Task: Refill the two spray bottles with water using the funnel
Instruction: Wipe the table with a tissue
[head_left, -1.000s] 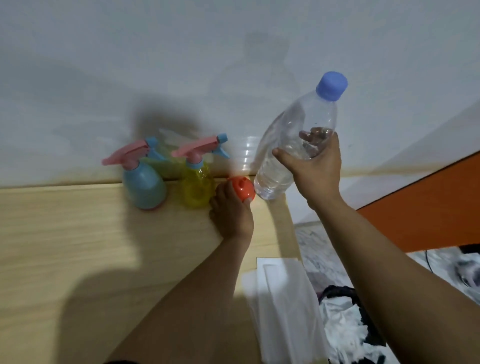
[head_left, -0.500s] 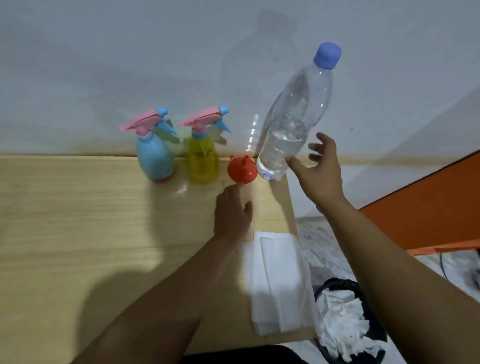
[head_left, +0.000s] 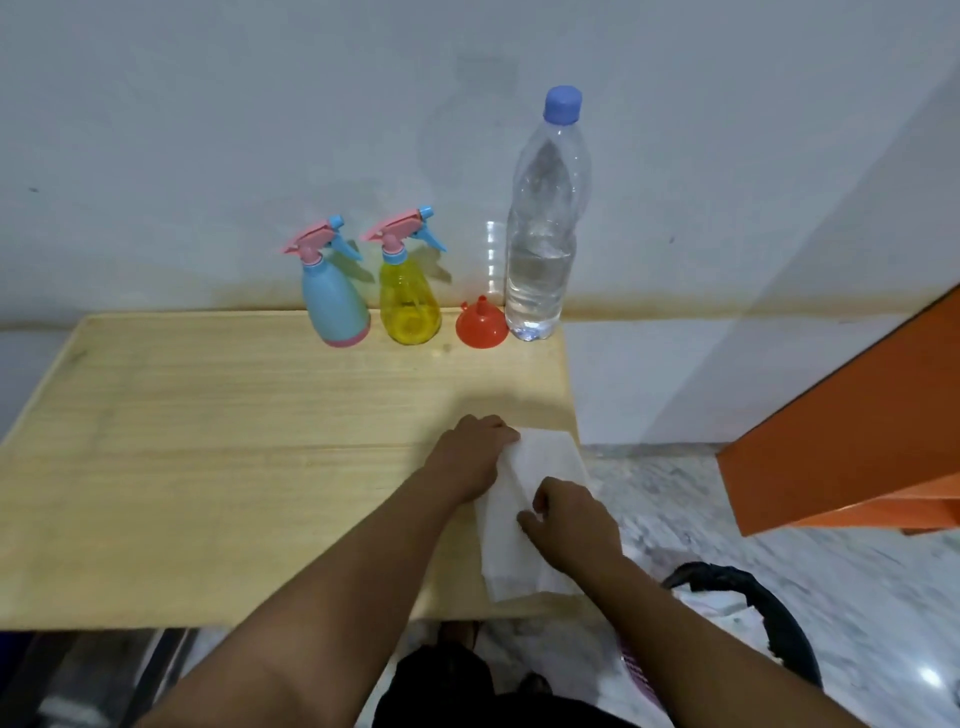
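Both hands rest on the white paper towel (head_left: 524, 499) at the table's (head_left: 208, 467) near right corner: the left hand's (head_left: 470, 457) grip presses its far left edge with curled fingers, and the right hand's (head_left: 569, 525) grip pinches at a fold near the middle. Neither holds any task item.

Along the wall stand the blue spray bottle (head_left: 335, 296), the yellow spray bottle (head_left: 409, 291), the orange funnel (head_left: 481, 326) lying mouth-down, and the capped water bottle (head_left: 543, 223), roughly a third full. Both sprayer heads are screwed on.

Risks, as I judge them: the tall water bottle sits right at the table's edge, so a bump could send it to the floor; the towel overhangs that corner and could slide off toward the bin (head_left: 748, 613).

Half a second ago the right hand was just letting go of the water bottle and the left hovered near the funnel; both have since pulled back to the towel.
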